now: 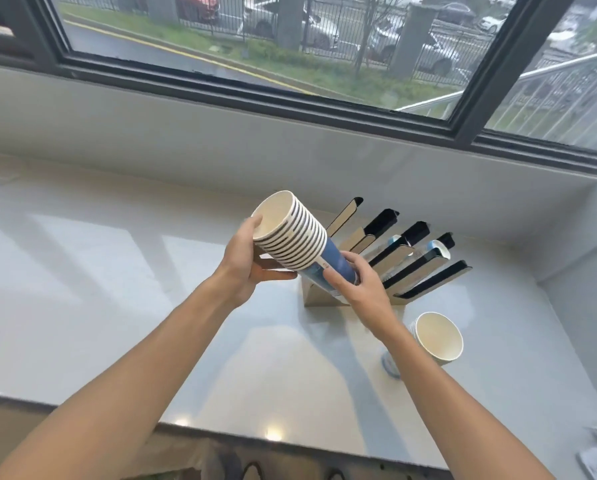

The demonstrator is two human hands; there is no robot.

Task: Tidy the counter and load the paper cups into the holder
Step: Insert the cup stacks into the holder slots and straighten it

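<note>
Left hand (247, 263) grips the rim end of a nested paper cup stack (295, 233); right hand (354, 282) clasps its blue base end, stack tilted in the air above the counter (117, 289). Slotted cup holder (404, 258) just beyond the right hand, one slot seemingly part-loaded. Smaller cup stack (435, 337) lies below the right forearm, unloaded. Judged roughly midway.
</note>
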